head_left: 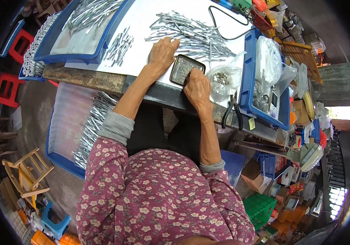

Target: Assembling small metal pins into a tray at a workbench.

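My left hand is on the white table top, fingers curled, at the near edge of a loose heap of thin silvery metal rods. Whatever it grips is hidden behind the knuckles. My right hand has its fingers bent and pressed together over the right side of a small dark square tray holding tiny metal parts. Anything between those fingertips is too small to make out. Right of this hand lies a clear plastic bag with small metal pieces inside. Black-handled pliers hang over the table's front edge.
A smaller rod pile lies left, beside a blue bin of rods. At right stands a blue tray with plastic bags. A black cable curves across the back. Below the table's left side is another rod-filled blue bin.
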{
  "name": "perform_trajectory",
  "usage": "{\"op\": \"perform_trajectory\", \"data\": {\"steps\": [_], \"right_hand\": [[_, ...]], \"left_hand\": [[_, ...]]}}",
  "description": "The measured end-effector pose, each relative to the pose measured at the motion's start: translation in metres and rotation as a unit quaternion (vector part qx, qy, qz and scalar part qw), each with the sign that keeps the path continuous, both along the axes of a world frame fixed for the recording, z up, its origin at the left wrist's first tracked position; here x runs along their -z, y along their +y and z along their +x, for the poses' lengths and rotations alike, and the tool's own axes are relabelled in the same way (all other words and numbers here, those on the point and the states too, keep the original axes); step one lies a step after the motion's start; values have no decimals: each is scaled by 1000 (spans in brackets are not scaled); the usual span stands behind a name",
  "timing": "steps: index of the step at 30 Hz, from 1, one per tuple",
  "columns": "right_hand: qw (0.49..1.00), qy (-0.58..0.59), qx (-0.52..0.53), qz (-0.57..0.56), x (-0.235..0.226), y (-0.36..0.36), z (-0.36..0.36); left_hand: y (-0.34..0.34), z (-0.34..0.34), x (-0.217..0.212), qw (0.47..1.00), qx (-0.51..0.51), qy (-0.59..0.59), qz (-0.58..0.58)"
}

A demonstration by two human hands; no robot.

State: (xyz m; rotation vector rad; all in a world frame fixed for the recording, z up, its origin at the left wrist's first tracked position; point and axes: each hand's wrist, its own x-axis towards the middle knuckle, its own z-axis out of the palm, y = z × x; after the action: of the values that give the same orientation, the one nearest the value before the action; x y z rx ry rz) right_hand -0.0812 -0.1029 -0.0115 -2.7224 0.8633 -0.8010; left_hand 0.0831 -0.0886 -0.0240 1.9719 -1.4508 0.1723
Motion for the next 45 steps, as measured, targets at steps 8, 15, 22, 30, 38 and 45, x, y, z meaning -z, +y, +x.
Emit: {"op": "perform_trajectory", "data": {"steps": [8,15,22,30,38,45], "right_hand": [[998,-39,5,52,-1,-2,0],[979,-70,21,189,-14,1,-2],[961,-89,6,262,-11,-3,-6],[928,-159,-23,335,-13,-1,-7],[893,-215,-20,396,-11,-1,-4],[841,-283,-24,461,-23,5,-1]], "left_hand": [[17,2,-7,997,6,-48,62],[30,8,-17,990,-1,-62,127],[28,10,-12,995,-1,-2,102],[34,17,-5,997,10,68,42],[58,18,-23,936,45,345,45],[76,-7,-33,819,166,550,-21]]}}
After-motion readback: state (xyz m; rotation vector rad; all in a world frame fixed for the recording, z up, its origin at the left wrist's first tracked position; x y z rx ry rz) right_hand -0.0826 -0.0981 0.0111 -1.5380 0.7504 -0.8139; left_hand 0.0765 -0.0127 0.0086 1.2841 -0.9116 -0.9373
